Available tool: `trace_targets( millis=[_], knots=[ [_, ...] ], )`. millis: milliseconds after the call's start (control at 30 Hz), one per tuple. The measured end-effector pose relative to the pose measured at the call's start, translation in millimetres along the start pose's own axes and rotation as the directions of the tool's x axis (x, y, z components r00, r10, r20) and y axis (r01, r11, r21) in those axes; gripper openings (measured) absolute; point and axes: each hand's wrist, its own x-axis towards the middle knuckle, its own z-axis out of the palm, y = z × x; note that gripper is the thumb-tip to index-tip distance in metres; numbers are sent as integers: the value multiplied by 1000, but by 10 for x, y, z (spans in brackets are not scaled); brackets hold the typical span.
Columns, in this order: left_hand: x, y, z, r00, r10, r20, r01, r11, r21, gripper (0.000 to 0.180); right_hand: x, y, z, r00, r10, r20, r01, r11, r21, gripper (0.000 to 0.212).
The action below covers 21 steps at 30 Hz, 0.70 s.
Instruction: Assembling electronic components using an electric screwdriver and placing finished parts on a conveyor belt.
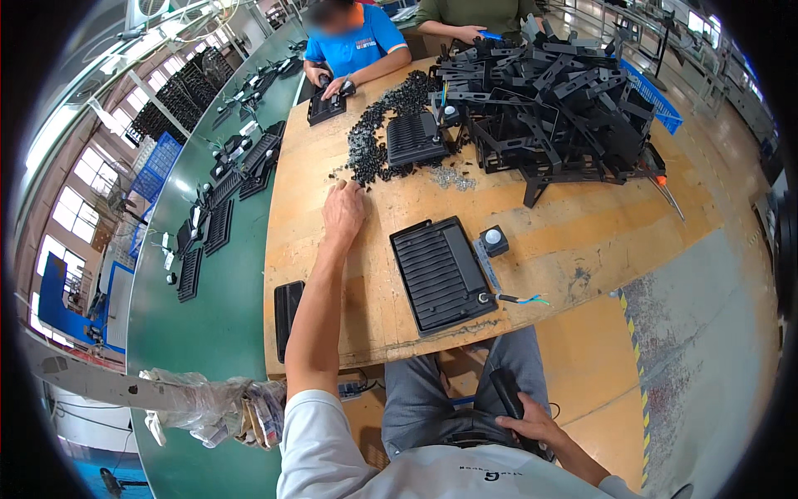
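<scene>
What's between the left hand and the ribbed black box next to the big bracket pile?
In the head view, tiny black pieces lie between the left hand and that ribbed box.

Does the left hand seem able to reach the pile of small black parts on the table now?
Probably yes: the left hand is right at the near edge of the small black parts, and nothing visible stands between them.
</scene>
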Motion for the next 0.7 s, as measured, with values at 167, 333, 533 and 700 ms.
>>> trace_targets(
  millis=[167,333,533,700],
  knots=[
    [-123,142,-317,981,-193,1,182,921,-343,12,131,268,10,991,-136,-1,136,989,-60,96],
    [-437,688,-848,921,-341,188,277,236,-931,10,69,315,-18,969,-240,58,246,961,-130,94],
    [-1309,1146,-1220,817,-366,446,432,-124,-893,9,-426,-444,-111,895,-369,251,364,929,67,84],
    [-1877,1348,-1348,741,-361,566,452,-356,-818,9,-624,-876,-60,803,-516,299,454,854,254,71]
  ],
)
